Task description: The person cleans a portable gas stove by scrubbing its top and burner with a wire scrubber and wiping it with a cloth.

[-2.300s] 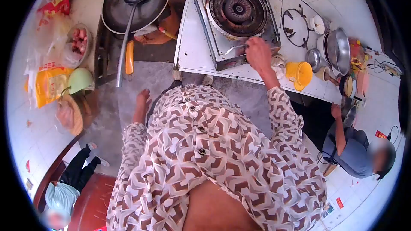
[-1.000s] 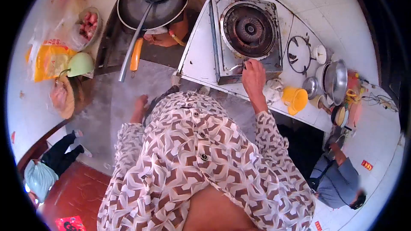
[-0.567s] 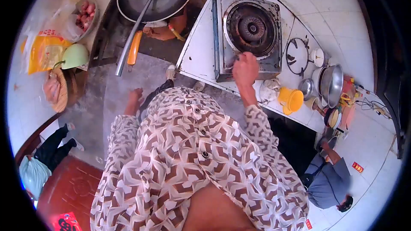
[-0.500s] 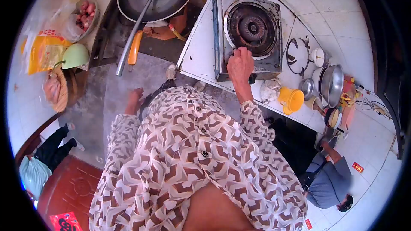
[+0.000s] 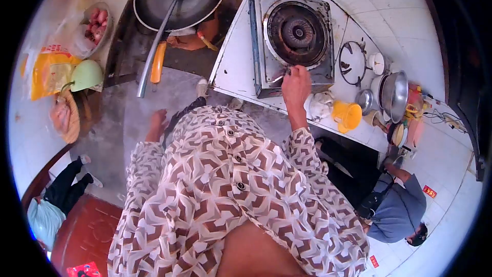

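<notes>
My right hand [image 5: 296,88] is over the front edge of a worn gas stove [image 5: 264,79], below its round burner [image 5: 298,32]. Its fingers are pinched round a small, thin, greyish thing [image 5: 279,76] that sticks out to the left; its kind is too small to make out. At my left side, my left hand [image 5: 157,121] hangs low over the floor with loosely bent fingers and nothing visible in it. A round black pot stand [image 5: 341,63] lies on the white counter, right of the stove.
A wok [image 5: 148,13] with a long-handled ladle [image 5: 159,46] is at upper left. A yellow mug [image 5: 347,116], a crumpled cloth [image 5: 321,104] and metal bowls [image 5: 395,97] stand right. One person [image 5: 392,208] is at lower right, another [image 5: 48,215] at lower left.
My right hand has drawn back from beside the burner toward the stove's front edge, and the thin thing now shows at its fingertips. My left hand stays low. The whole view has shifted slightly.
</notes>
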`<action>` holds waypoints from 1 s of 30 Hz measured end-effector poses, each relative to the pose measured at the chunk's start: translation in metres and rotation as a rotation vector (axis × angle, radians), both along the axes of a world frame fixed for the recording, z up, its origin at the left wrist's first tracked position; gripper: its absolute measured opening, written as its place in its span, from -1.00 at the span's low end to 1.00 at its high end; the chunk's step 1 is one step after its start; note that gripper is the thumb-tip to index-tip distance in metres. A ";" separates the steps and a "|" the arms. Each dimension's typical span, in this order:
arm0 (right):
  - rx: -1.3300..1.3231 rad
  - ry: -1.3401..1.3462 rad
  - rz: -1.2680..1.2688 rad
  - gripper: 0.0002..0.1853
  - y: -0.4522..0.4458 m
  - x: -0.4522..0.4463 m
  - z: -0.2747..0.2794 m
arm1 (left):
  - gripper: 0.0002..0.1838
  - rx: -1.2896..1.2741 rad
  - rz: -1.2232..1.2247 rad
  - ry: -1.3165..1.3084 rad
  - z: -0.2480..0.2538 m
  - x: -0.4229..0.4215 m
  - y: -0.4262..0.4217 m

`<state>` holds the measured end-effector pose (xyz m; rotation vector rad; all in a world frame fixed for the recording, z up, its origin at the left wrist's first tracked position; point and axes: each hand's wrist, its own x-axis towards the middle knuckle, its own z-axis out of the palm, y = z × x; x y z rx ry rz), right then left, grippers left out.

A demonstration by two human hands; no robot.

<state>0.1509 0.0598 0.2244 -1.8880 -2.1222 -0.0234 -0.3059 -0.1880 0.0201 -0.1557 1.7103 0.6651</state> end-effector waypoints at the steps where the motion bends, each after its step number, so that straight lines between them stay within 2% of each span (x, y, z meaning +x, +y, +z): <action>1: -0.030 0.001 -0.078 -0.84 0.001 0.002 -0.009 | -0.63 0.003 -0.028 0.003 -0.001 0.001 -0.004; 2: -0.062 0.002 -0.165 -0.83 -0.003 0.003 -0.017 | -0.62 0.005 -0.065 0.006 -0.002 -0.003 -0.005; 3: -0.062 -0.033 0.006 -0.80 0.000 -0.026 0.017 | -0.61 0.016 -0.103 0.010 -0.007 -0.006 -0.002; 6: 0.004 0.117 0.226 -0.80 0.005 -0.046 0.015 | -0.60 0.084 -0.126 -0.003 -0.009 -0.009 0.002; 7: 0.034 0.152 0.243 -0.80 0.004 -0.027 0.002 | -0.63 0.109 -0.058 -0.001 -0.008 -0.011 0.005; 9: 0.079 0.092 0.130 -0.79 -0.005 0.030 -0.009 | -0.62 0.047 -0.053 0.002 -0.010 -0.017 0.007; 11: 0.013 -0.130 -0.096 -0.81 0.002 0.081 -0.008 | -0.61 0.022 -0.060 -0.008 -0.016 -0.021 -0.002; 14: -0.138 -0.116 -0.281 -0.80 0.016 0.108 -0.007 | -0.60 0.085 -0.113 0.000 -0.028 -0.025 -0.013; 15: -0.171 -0.138 -0.206 -0.81 0.010 0.084 0.010 | -0.62 0.119 -0.165 0.037 -0.065 -0.032 -0.028; 17: -0.113 -0.053 -0.003 -0.80 -0.005 0.051 0.018 | -0.61 0.105 -0.200 0.020 -0.048 -0.031 -0.013; 19: -0.063 0.032 0.137 -0.78 -0.009 0.060 0.010 | -0.58 0.141 -0.278 0.035 -0.044 -0.032 -0.010; 22: -0.135 -0.186 -0.088 -0.72 0.010 0.126 -0.005 | -0.55 0.047 -0.064 0.003 -0.033 -0.021 0.002; 23: -0.069 -0.119 -0.262 -0.74 0.013 0.129 -0.004 | -0.55 0.032 -0.077 0.002 -0.029 -0.019 0.006; 26: -0.219 -0.273 -0.243 -0.77 0.010 0.087 0.007 | -0.53 0.022 -0.094 0.008 -0.019 -0.012 0.024; 27: -0.116 0.037 -0.222 -0.74 0.000 0.075 -0.018 | -0.53 0.026 -0.097 0.015 -0.010 -0.008 0.028; 28: -0.233 -0.006 -0.191 -0.73 -0.006 0.051 -0.013 | -0.53 0.029 -0.100 0.023 -0.002 -0.005 0.031; 30: -0.028 0.151 0.186 -0.73 -0.019 0.044 0.009 | -0.53 0.049 -0.074 -0.007 0.013 -0.002 0.042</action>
